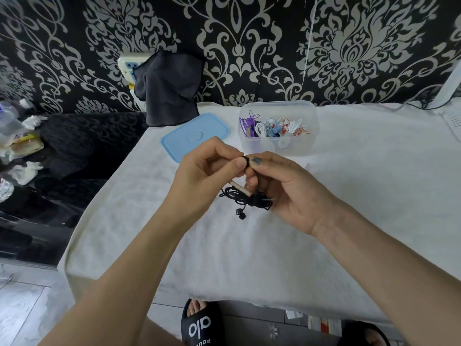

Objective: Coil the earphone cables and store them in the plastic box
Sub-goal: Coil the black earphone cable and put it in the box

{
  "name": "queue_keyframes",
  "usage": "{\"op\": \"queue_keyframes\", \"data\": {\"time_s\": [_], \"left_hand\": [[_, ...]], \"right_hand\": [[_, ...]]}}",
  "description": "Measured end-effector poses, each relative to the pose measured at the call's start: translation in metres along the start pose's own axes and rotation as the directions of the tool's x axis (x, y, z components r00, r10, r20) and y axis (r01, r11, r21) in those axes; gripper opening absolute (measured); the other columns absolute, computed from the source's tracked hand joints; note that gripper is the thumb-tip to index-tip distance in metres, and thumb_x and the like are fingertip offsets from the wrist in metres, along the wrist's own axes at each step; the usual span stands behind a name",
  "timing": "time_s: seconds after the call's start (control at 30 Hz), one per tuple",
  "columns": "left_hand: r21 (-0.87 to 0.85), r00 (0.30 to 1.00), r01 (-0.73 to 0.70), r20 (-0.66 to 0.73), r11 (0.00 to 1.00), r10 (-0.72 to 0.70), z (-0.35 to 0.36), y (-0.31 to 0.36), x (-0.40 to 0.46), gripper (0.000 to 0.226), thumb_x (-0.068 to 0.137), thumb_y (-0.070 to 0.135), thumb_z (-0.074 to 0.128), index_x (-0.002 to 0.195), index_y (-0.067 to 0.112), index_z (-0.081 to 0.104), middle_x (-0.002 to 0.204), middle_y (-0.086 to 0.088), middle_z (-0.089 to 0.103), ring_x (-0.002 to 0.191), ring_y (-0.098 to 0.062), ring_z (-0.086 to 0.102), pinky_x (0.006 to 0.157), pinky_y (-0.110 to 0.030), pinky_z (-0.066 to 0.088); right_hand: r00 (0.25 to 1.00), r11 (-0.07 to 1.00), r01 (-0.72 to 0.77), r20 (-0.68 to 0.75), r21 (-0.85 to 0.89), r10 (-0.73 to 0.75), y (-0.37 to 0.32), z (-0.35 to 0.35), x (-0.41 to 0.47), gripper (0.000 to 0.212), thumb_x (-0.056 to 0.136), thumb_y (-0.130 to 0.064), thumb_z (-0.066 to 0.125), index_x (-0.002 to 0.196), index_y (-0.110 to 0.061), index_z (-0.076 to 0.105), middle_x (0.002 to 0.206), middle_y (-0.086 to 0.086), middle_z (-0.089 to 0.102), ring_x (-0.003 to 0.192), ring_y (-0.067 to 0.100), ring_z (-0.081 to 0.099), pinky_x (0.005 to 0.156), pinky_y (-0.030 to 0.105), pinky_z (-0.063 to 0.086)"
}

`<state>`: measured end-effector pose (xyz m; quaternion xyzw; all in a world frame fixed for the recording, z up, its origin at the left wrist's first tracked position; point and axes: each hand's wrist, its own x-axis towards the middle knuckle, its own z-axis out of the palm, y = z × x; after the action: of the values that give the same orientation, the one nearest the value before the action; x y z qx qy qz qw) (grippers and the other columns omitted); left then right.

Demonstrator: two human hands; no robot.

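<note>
Between my fingertips the black earphone cable (249, 198) is mostly hidden. My left hand (212, 171) and right hand (282, 186) pinch it together above the counter (349, 196), tangle dangling below, plastic box (279, 128) just beyond.

Bare forearms without sleeves; right thumbnail (256, 160) wears chipped dark polish; black slide sandals (202, 323) printed with white lettering on the feet.

Black wallpaper (274, 33) with pale damask scrolls — grey tiled floor (27, 308) below
</note>
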<state>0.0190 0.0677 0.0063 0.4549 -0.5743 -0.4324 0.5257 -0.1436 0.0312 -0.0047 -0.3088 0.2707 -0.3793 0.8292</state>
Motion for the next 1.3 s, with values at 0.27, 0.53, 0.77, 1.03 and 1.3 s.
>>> {"op": "queue_keyframes", "data": {"time_s": [0.27,0.53,0.77,1.03,1.3], "left_hand": [[0.018,0.999,-0.045,-0.005,0.999,0.045,0.002,0.000,-0.003,0.016,0.092,-0.009,0.062,0.089,0.007,0.060,0.082,0.005,0.073,0.074,-0.013,0.073,0.074,-0.022,0.056],[0.030,0.999,-0.020,0.026,0.999,0.019,-0.005,-0.003,-0.003,0.014,0.092,-0.007,0.065,0.090,0.006,0.060,0.082,-0.007,0.073,0.075,-0.026,0.072,0.077,-0.035,0.057],[0.135,1.000,-0.007,0.025,0.991,0.004,-0.009,0.000,-0.001,0.012,0.087,0.006,0.071,0.088,0.017,0.066,0.081,-0.003,0.077,0.079,-0.022,0.073,0.085,-0.039,0.059],[0.284,0.993,-0.120,0.030,0.951,0.116,-0.007,0.005,0.001,0.016,0.089,0.010,0.073,0.088,0.024,0.065,0.077,0.012,0.072,0.076,-0.014,0.069,0.081,-0.028,0.053],[0.373,0.971,-0.229,0.023,0.899,0.237,-0.008,0.005,0.000,0.018,0.090,0.008,0.074,0.097,0.023,0.068,0.086,0.003,0.072,0.081,-0.018,0.070,0.079,-0.029,0.055]], "right_hand": [[0.994,0.982,-0.107,0.026,0.155,0.104,0.004,0.000,-0.002,0.011,0.082,-0.012,0.064,0.092,-0.008,0.066,0.070,0.000,0.061,0.059,0.008,0.058,0.063,0.021,0.053],[0.990,0.973,-0.139,0.044,0.186,0.133,0.006,0.001,0.000,0.007,0.083,-0.010,0.063,0.084,-0.008,0.070,0.069,0.001,0.061,0.058,0.008,0.057,0.063,0.020,0.053],[0.986,0.965,-0.163,0.057,0.204,0.155,0.005,0.003,-0.001,0.013,0.084,-0.011,0.063,0.078,-0.009,0.075,0.069,0.001,0.061,0.058,0.007,0.057,0.062,0.019,0.053],[0.981,0.958,-0.185,0.102,0.218,0.166,-0.002,0.003,-0.004,0.019,0.086,-0.011,0.060,0.081,-0.007,0.078,0.072,0.001,0.059,0.060,0.005,0.056,0.063,0.016,0.052],[0.984,0.979,-0.143,0.127,0.143,0.125,-0.004,0.001,0.001,0.020,0.088,-0.011,0.059,0.099,-0.005,0.074,0.081,0.002,0.056,0.064,0.007,0.055,0.065,0.018,0.051]]}}
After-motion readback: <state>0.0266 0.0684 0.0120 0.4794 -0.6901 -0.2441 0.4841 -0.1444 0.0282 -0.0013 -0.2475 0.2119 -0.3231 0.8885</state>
